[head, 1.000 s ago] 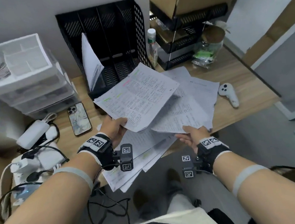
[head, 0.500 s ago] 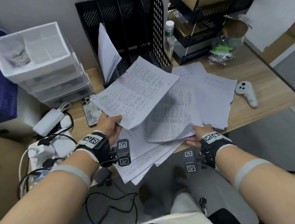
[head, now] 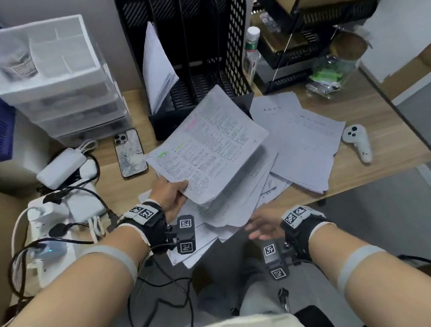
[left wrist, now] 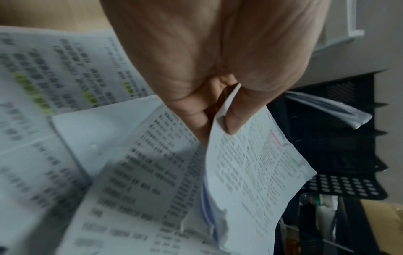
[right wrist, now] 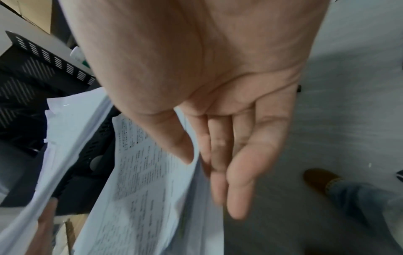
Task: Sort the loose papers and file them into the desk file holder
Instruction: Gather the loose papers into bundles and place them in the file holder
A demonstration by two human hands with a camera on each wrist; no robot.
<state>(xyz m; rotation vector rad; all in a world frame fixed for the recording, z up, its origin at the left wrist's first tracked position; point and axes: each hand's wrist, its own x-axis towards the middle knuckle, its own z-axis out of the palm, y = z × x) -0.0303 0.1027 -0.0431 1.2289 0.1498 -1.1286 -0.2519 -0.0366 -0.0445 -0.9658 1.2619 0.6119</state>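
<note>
Papers (head: 208,148) with tiny black print and green and pink marks are lifted over the worktop (head: 377,135), pinched by the left hand (head: 169,195). The right hand (head: 265,224) has a wide, flat grip, holding nothing.

The print on the held sheets (head: 208,148) is blurring past reading. The left hand (head: 172,196) is hiding its fingers under them, and the loose papers (head: 300,141) are covering the desk (head: 375,114) beneath. The file holder (head: 189,36) is running off the head view's top edge.
</note>
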